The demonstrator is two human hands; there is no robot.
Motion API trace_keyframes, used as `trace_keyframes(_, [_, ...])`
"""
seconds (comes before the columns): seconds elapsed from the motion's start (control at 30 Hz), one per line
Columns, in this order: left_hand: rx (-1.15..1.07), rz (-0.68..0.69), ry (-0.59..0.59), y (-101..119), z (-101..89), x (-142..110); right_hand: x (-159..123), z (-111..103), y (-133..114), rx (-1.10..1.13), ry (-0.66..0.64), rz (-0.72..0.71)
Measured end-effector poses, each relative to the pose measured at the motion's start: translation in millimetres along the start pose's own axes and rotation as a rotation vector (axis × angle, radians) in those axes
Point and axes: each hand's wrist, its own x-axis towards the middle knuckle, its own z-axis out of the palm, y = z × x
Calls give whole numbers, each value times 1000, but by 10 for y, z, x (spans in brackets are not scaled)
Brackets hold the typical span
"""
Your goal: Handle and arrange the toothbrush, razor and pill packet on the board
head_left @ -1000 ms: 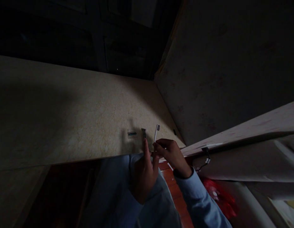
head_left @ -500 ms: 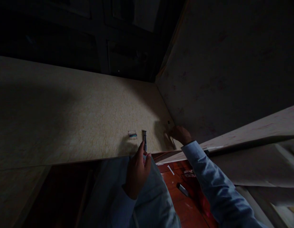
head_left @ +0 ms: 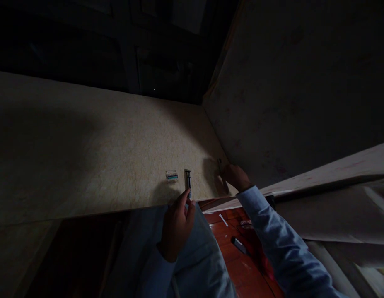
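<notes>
A razor [head_left: 188, 182] lies on the pale countertop [head_left: 123, 165], its head pointing away from me. My left hand [head_left: 177, 221] is at the counter's front edge, index finger at the lower end of the razor's handle and thumb apart from it; whether the fingertip touches is hard to tell. Left of the razor sits a small clear case [head_left: 172, 175] with a teal-and-dark strip, perhaps a blade cartridge. My right hand [head_left: 237, 176] is closed beside the wall at the right. A small dark-tipped thing [head_left: 219, 161] shows just past its fingers, too dim to name.
A patterned wall [head_left: 288, 103] rises along the counter's right side. Behind the counter is a dark window-like frame [head_left: 129, 54]. Below, on the reddish floor [head_left: 229, 265], lie a white strip [head_left: 223, 219] and a dark-and-grey object [head_left: 239, 245].
My left hand has shifted slightly left and down along the razor's handle. My right hand has barely moved; the dark-tipped thing now looks longer beyond its fingers.
</notes>
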Motion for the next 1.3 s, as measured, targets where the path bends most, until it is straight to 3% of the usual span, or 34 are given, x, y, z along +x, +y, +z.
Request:
trace_keyframes(0.33, [1, -7, -19, -30, 14, 0, -101, 5, -55, 63, 26, 10])
trace_keyframes(0.73, [-12, -49, -11, -76, -19, 33, -123, 31, 48, 104, 66, -3])
trace_keyframes(0.87, [-40, -79, 3, -129, -52, 67, -315, 57, 35, 226, 177, 36])
trace_keyframes(1.0, [-68, -86, 19, -192, -65, 100, -579, 186, -199, 484, 289, -112])
trace_keyframes(1.13, [-93, -111, 19, -236, -87, 104, -684, 305, -611, 743, 205, -422])
trace_keyframes(1.2, [-81, -124, 41, -247, -124, 101, -653, 324, -784, 861, 188, -457])
trace_keyframes(1.3, [-57, -113, 118, -262, -220, 116, -556, 337, -938, 1008, 189, -389])
